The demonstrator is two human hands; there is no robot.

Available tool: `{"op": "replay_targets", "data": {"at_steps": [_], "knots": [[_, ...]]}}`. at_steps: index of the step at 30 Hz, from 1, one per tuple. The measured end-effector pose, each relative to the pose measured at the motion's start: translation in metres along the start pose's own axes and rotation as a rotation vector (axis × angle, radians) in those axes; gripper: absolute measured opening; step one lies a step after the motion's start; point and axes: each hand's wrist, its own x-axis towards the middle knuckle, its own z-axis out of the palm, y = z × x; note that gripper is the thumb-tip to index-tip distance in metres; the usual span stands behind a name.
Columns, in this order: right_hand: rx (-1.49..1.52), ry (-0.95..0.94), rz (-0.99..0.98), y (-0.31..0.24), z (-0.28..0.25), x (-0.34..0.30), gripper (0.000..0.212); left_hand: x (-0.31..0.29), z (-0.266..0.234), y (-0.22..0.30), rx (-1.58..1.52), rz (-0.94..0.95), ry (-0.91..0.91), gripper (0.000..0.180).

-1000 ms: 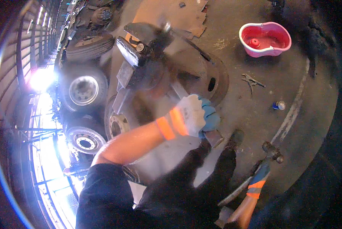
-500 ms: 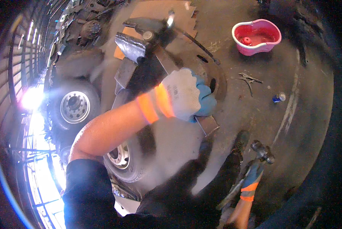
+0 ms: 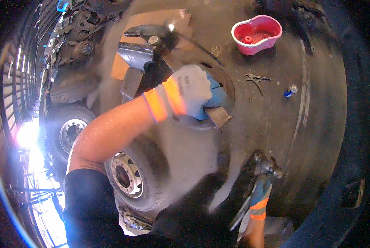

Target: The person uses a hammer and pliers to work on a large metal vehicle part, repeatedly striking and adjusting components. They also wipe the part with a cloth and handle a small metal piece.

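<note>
My left hand (image 3: 197,93), in a grey-and-blue work glove with an orange cuff, is closed round a flat metal bar (image 3: 218,117). One end of the bar sticks out below my fist; the glove hides its middle. Just beyond my left hand stands a bench vise (image 3: 136,54) with a bright metal jaw face. Whether the bar touches the vise I cannot tell. Lower and to the right, my right hand (image 3: 261,189), gloved alike, grips a hammer (image 3: 268,164) just below its head. The handle runs down toward my body.
A pink tub (image 3: 257,36) with a white rim sits on the floor at the far right. Nearer lie locking pliers (image 3: 256,82) and a blue can (image 3: 290,91). Cardboard (image 3: 119,68) lies behind the vise. Truck wheels (image 3: 127,174) stand at the left.
The view has shifted, so most things sit further left. My left hand and the bar's end have moved slightly away and to the right. Both hands keep their grip.
</note>
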Motion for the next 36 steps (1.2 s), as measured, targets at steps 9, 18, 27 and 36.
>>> {"op": "replay_targets", "data": {"at_steps": [9,18,27,36], "knots": [[0.027,-0.163,-0.041,-0.024,0.006,-0.016,0.042,0.0,-0.014,0.003,-0.078,-0.061,0.036,0.041],[0.634,-0.338,0.004,-0.075,0.034,-0.036,0.048,-0.002,-0.006,0.005,-0.05,-0.05,0.054,0.023],[0.545,-0.308,-0.029,-0.107,0.047,-0.047,0.044,-0.008,-0.019,0.0,-0.127,-0.062,0.099,0.025],[0.428,-0.257,-0.263,-0.141,0.112,-0.008,0.038,-0.013,-0.026,-0.004,-0.168,-0.08,0.165,0.027]]}}
